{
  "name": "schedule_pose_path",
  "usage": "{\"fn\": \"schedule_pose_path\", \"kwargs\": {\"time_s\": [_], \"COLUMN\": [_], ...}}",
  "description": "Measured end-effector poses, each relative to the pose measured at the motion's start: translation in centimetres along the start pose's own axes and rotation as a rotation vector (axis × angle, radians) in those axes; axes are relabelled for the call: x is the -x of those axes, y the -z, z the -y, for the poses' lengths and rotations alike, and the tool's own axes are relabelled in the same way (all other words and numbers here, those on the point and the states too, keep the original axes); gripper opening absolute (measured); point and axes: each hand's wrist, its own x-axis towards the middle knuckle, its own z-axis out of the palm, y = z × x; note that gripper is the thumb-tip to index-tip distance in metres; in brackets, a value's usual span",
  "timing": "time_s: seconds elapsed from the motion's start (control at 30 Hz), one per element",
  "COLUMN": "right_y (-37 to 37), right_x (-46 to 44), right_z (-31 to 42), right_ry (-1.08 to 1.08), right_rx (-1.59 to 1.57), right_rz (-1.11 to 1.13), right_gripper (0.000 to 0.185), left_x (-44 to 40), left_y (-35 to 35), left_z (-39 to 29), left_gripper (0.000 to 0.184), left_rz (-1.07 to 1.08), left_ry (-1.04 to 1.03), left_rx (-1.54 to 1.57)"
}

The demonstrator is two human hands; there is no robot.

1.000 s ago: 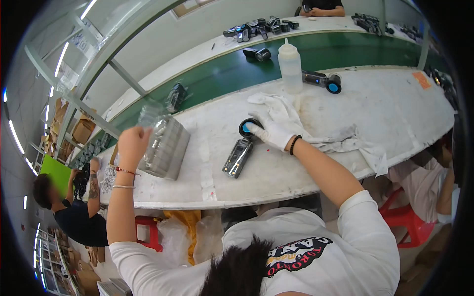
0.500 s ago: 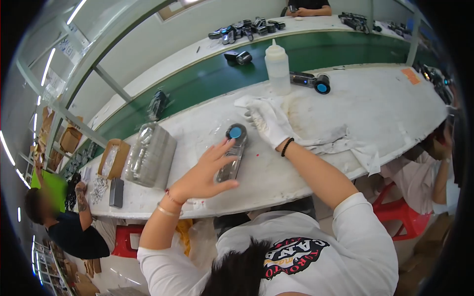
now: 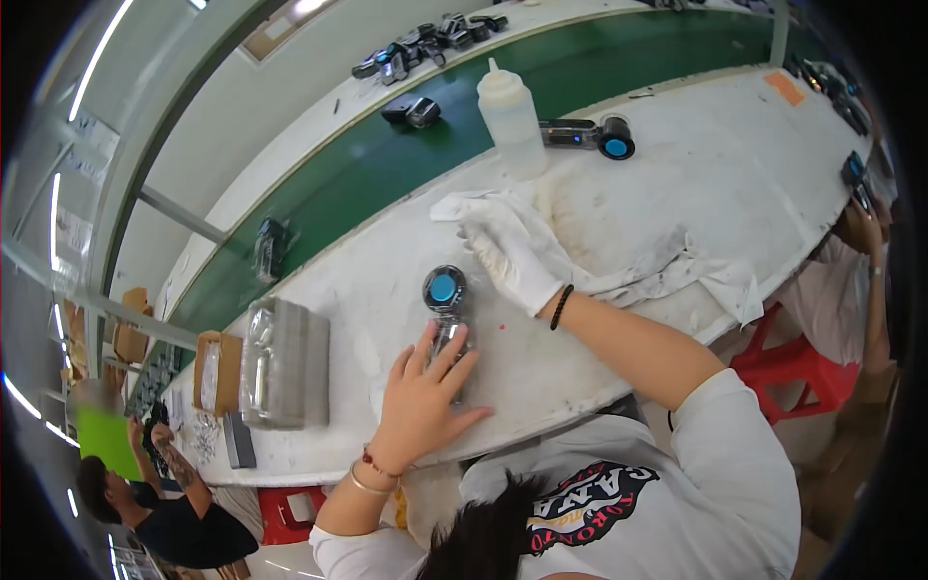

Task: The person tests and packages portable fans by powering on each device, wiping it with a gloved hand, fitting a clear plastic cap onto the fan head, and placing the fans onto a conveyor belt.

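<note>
My bare left hand (image 3: 425, 391) lies with fingers spread over the lower part of a dark handheld device (image 3: 444, 290) with a blue round end. The fingertips appear to touch its clear body; the palm hides the rest. To the right, my right hand (image 3: 517, 266), in a white glove, rests with bent fingers on a bunched white cloth (image 3: 619, 280), which it seems to grip. Dark smudges mark the cloth. Beyond it stand a squeeze bottle (image 3: 510, 116) and a second such device (image 3: 590, 137), lying on its side.
A stack of clear plastic trays (image 3: 295, 362) stands left, beside a cardboard box (image 3: 217, 372) and a grey block (image 3: 239, 440). Wrapped and bare devices lie on the green conveyor belt (image 3: 338, 179). A person (image 3: 184, 512) works at left; another person's arm (image 3: 870, 242) is at right.
My left hand has come down and nearer onto the device, fingers now over its body. My right hand stays on the cloth. The view has shifted and tilted.
</note>
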Motion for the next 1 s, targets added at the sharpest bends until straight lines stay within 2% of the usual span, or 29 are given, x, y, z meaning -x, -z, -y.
{"fn": "schedule_pose_path", "kwargs": {"time_s": [0.03, 0.07, 0.1, 0.17, 0.23, 0.27, 0.33, 0.37, 0.4, 0.43, 0.47, 0.53, 0.57, 0.63, 0.7, 0.77, 0.8, 0.87, 0.97, 1.0], "right_y": [-0.3, 0.2, 0.1, -0.2, -0.4, -0.6, 0.0, 0.5, 0.8, 1.0, 0.7, 0.0, 0.1, 0.6, 0.7, 0.9, 1.0, 1.0, 0.7, 0.8], "right_x": [0.0, 0.5, 0.8, 1.0, 1.2, 1.4, 1.4, 1.3, 1.2, 1.2, 1.3, 1.4, 1.4, 1.1, 1.2, 1.0, 0.8, 0.5, 0.9, 1.0], "right_z": [1.0, 2.4, 2.0, 1.0, -0.8, -0.2, 0.5, 1.2, 2.3, 2.9, 2.9, 2.7, 2.7, 3.1, 2.9, 2.9, 3.1, 3.1, 3.0, 3.1], "right_ry": [-0.007, -0.131, -0.137, 0.029, -0.131, -0.246, -0.456, -0.449, -0.301, -0.158, -0.17, -0.132, -0.148, -0.057, -0.083, -0.111, -0.15, -0.179, -0.108, -0.092], "right_rx": [0.011, 0.191, 0.19, 0.12, -0.112, -0.373, -0.699, -0.685, -0.245, 0.194, 0.208, 0.156, 0.162, 0.339, 0.423, 0.5, 0.439, 0.379, 0.349, 0.456], "right_rz": [0.003, 0.066, 0.068, 0.043, 0.059, 0.036, 0.093, 0.073, 0.173, 0.27, 0.257, 0.205, 0.187, 0.19, 0.203, 0.21, 0.234, 0.256, 0.264, 0.284], "right_gripper": [0.026, 0.026, 0.026, 0.028, 0.029, 0.029, 0.03, 0.03, 0.027, 0.025, 0.025, 0.028, 0.028, 0.037, 0.039, 0.041, 0.04, 0.04, 0.046, 0.046], "left_x": [-0.5, -1.4, -3.1, -6.8, -10.9, -12.7, -15.8, -17.1, -18.4, -19.8, -21.3, -24.6, -26.6, -30.4, -33.8, -36.3, -36.9, -37.1, -34.5, -33.1], "left_y": [-0.9, -1.3, -1.5, -1.9, -2.9, -3.1, -2.8, -2.3, -1.8, -2.0, -2.6, -3.0, -3.8, -6.1, -8.3, -9.7, -10.2, -10.4, -9.4, -8.7], "left_z": [1.2, 2.3, 3.7, 8.0, 14.1, 17.0, 20.4, 21.9, 23.0, 24.5, 25.7, 26.1, 26.5, 27.8, 28.7, 29.3, 29.4, 29.5, 28.1, 27.4], "left_gripper": [0.055, 0.054, 0.053, 0.056, 0.06, 0.063, 0.065, 0.066, 0.068, 0.063, 0.058, 0.047, 0.045, 0.049, 0.056, 0.061, 0.066, 0.068, 0.068, 0.064], "left_rz": [-0.077, -0.105, -0.139, -0.171, -0.229, -0.272, -0.367, -0.321, -0.274, -0.428, -0.578, -0.727, -0.684, -0.675, -0.637, -0.439, -0.443, -0.434, -0.437, -0.518], "left_ry": [0.009, 0.052, 0.092, 0.127, 0.107, 0.08, 0.183, 0.252, 0.322, 0.296, 0.273, 0.199, 0.212, 0.141, 0.18, 0.387, 0.438, 0.464, 0.522, 0.457], "left_rx": [-0.049, -0.069, -0.095, -0.116, -0.1, -0.071, -0.038, -0.174, -0.308, -0.363, -0.415, -0.385, -0.405, -0.387, -0.407, -0.238, -0.226, -0.278, -0.362, -0.271]}}
